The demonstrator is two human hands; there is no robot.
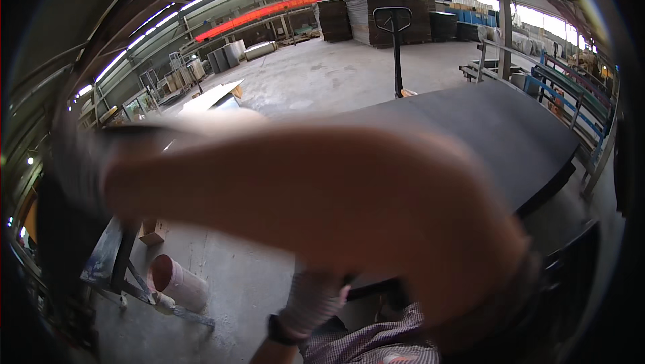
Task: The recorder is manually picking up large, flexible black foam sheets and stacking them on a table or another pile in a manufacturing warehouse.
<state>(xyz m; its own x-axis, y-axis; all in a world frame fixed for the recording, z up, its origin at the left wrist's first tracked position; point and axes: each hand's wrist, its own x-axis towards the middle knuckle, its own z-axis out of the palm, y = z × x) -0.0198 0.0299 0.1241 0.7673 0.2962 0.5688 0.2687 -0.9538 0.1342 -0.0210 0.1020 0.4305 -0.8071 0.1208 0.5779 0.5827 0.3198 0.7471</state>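
While a blurred bare forearm (322, 196) sweeps across the middle of the frame from lower right to left, its hand end dissolves into a dark smear at the left edge, so whether that hand is open or closed cannot be told, nor which arm it is. Below it, at lower centre, a gloved hand (314, 300) in pale knit fabric points upward, a dark wristband (277, 330) just beneath it; it too is partly hidden by the forearm, and its grip cannot be told. A checked sleeve (373, 345) lies at the bottom edge beside it.

Behind the forearm, a large dark sheet (497, 135) lies flat, filling the right centre of the frame, its near corner dropping toward the right. At lower left, a pink cylindrical bucket (178, 282) lies tipped on the concrete floor (316, 71) next to a dark metal stand (124, 256), with a small brown cardboard box (153, 233) just above. At upper centre, a black pallet-jack handle (394, 34) stands upright; behind it rise dark stacks of boards (376, 11). A long red strip (259, 14) glows at upper left.
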